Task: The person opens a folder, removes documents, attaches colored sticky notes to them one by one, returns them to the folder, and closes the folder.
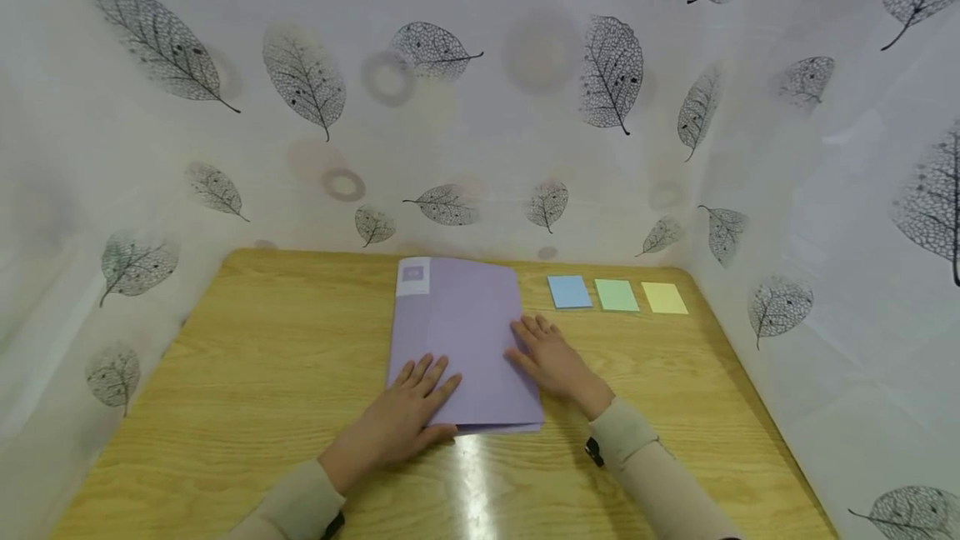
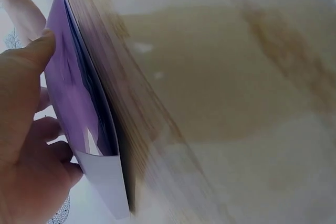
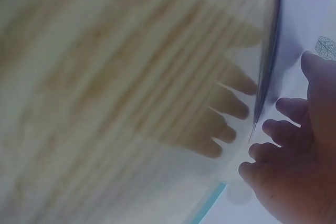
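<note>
A purple folder with a white label at its top left corner lies closed on the wooden table. My left hand rests on its lower left part, fingers spread, with the thumb by the bottom edge. In the left wrist view the bottom of the folder shows a narrow gap between its covers, with dark edges inside and a pale spine. My right hand touches the folder's right edge with extended fingers. In the right wrist view those fingers lie beside the folder's edge.
Right of the folder, a blue sticky-note pad, a green pad and a yellow pad lie in a row near the table's back edge. A white leaf-print curtain encloses the wooden table at the back and sides.
</note>
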The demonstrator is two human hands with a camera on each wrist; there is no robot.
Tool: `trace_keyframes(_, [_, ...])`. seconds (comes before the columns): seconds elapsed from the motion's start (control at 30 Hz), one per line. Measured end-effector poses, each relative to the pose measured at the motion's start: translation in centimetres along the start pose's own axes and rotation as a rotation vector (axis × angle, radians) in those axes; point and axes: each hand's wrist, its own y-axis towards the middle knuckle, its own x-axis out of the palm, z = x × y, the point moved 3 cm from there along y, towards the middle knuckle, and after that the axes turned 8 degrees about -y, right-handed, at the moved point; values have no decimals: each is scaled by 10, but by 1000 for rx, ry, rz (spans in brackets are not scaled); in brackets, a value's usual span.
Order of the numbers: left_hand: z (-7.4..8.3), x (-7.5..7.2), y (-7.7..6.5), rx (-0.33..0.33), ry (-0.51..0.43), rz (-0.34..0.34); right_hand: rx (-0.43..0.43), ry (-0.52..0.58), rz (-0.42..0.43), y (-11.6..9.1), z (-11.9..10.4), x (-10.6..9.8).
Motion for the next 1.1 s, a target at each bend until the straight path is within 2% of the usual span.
trace_keyframes(0.3, [0, 0, -2, -10, -41, -1, 29, 16, -8, 1, 2, 6])
trace_keyframes(0.47, [3, -4, -7, -7, -45, 44, 38, 29, -32, 1, 3, -3])
trace_keyframes(0.57, [5, -7, -13, -16, -31, 116, 42, 73, -14, 1, 7, -14])
trace_keyframes(0.67, [6, -11, -20, -6, 21, 215, 70, 108, 30, 1, 15, -25])
trace_keyframes(0.83, [6, -15, -30, 73, 83, 406, 115, 136, 91, 0, 27, -32])
trace_keyframes(0.9, [5, -17, -34, 110, 78, 482, 106, 147, 86, 0, 28, -30])
trace_keyframes(1.0, [4, -19, -41, 146, 40, 579, 49, 133, 64, 2, 24, -24])
trace_keyframes(1.1, [3, -20, -47, 146, -11, 639, -8, 96, 33, 4, 19, -16])
